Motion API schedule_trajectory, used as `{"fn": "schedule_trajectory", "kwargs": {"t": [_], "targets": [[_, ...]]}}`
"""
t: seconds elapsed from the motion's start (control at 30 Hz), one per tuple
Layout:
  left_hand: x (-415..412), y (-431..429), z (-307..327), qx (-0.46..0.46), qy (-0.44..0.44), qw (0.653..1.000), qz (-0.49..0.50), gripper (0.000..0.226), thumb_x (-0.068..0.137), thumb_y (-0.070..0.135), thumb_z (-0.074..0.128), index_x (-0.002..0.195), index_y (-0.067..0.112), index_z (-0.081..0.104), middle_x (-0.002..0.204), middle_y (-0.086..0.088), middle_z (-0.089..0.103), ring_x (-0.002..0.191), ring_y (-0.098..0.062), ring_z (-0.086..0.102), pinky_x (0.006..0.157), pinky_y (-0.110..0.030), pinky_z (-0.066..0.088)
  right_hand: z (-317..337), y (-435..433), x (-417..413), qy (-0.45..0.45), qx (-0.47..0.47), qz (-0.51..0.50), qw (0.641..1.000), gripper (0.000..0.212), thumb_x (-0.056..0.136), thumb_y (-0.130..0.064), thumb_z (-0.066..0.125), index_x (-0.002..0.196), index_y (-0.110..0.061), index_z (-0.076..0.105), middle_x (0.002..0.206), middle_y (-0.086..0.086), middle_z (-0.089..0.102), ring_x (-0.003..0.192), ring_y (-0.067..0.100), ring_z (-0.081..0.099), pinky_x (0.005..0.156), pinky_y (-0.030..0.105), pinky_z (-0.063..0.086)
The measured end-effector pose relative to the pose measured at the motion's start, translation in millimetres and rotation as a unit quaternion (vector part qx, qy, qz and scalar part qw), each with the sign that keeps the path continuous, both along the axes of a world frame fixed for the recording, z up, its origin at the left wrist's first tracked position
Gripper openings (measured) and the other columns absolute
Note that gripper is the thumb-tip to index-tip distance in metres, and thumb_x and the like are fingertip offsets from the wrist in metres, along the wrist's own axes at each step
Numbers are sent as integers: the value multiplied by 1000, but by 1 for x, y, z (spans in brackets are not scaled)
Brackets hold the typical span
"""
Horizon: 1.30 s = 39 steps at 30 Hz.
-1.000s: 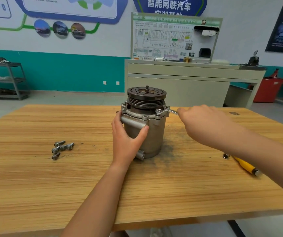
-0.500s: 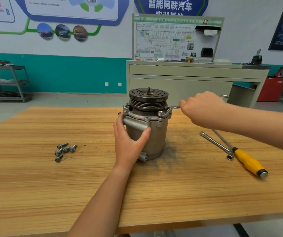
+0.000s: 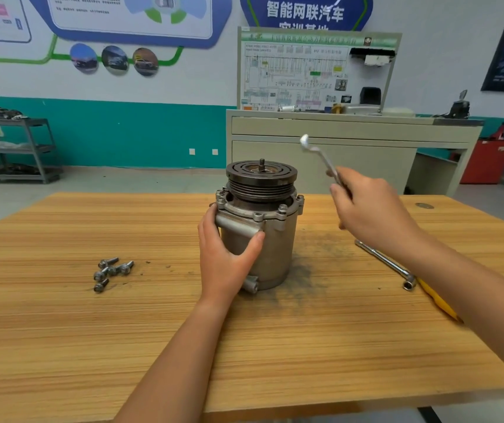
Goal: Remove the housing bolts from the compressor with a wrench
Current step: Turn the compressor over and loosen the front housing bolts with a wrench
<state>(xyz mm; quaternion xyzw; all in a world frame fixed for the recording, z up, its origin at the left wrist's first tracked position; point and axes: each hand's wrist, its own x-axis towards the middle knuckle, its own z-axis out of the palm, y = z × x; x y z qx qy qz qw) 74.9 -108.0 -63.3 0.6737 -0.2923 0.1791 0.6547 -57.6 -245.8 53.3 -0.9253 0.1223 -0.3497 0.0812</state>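
Note:
A grey metal compressor (image 3: 272, 248) stands upright on the wooden table (image 3: 153, 346), its dark pulley on top. Bolts sit in the flange, one at the front right (image 3: 283, 208) and one at the right edge (image 3: 300, 197). My left hand (image 3: 226, 261) grips the front of the compressor body. Up and to the right of the compressor, my right hand (image 3: 372, 212) holds a silver wrench (image 3: 320, 157), whose ring end points up-left in the air, clear of the flange.
Several loose bolts (image 3: 112, 271) lie on the table to the left. An L-shaped socket wrench (image 3: 388, 264) and a yellow-handled screwdriver (image 3: 436, 300) lie to the right, partly under my right arm. Dark grime marks the wood beside the compressor. A cabinet (image 3: 351, 154) stands behind.
My right hand lifted the wrench off the right flange bolt and raised it, tilting its ring end upward. My left hand kept its grip on the compressor.

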Motion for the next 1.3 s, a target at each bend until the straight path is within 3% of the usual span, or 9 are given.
{"fn": "schedule_trajectory", "kwargs": {"t": [0.2,0.37,0.5,0.63,0.8,0.97,1.07,1.13,1.3], "targets": [[1,0,-1,-3,0,1000,7,83,76,32,75,143,19,28,138,9,35,130,-4,31,107,-27,29,0,28,-26,189,-179,-103,960,30,94,-13,36,121,-20,46,64,-3,42,54,17,40,42,27,22],[1,-1,-2,-6,-3,1000,7,83,76,34,75,143,19,28,138,9,34,131,-5,31,108,-28,30,9,53,-22,263,-266,-147,916,34,89,1,40,124,-3,42,63,0,37,59,19,42,40,25,23],[0,-1,0,-5,1,1000,7,88,70,46,69,143,20,28,136,13,33,130,-3,31,105,-22,28,9,82,-9,320,-220,-181,903,49,91,6,34,137,11,20,122,22,50,105,33,56,58,31,33],[-1,-1,0,-5,2,1000,7,88,70,47,69,143,19,28,139,8,34,132,-7,31,107,-26,29,15,82,-10,345,-290,-154,879,47,91,8,35,136,14,24,128,22,46,110,33,54,62,32,36],[0,0,-1,-5,1,1000,5,84,75,36,75,143,19,28,137,9,34,131,-7,31,109,-31,30,18,46,-17,317,-388,-129,855,50,95,-11,34,141,1,20,68,0,48,51,15,38,41,25,22],[-1,0,0,-4,3,1000,1,86,74,42,73,144,20,27,136,13,32,131,-3,29,109,-27,28,28,18,-2,317,-381,-135,858,22,93,-4,37,113,-8,44,58,-2,31,47,13,31,41,24,23],[-2,0,1,-2,0,1000,-1,89,71,45,69,144,19,26,136,13,31,131,-3,28,108,-25,26,20,-2,22,295,-353,-127,879,21,91,-2,44,112,-7,46,63,-1,38,66,21,50,69,34,46],[-2,0,2,2,-1,1000,0,90,69,48,66,144,19,26,136,13,32,130,-1,28,107,-21,26,6,-12,41,254,-348,-124,894,25,90,-1,44,114,-7,47,82,5,59,92,25,58,105,49,28],[-2,1,2,5,-5,1000,0,88,71,47,68,143,20,27,137,12,33,129,0,30,103,-15,25,-15,-26,65,149,-310,-103,933,31,90,1,39,119,-5,49,109,11,63,103,25,57,112,42,12]]}}
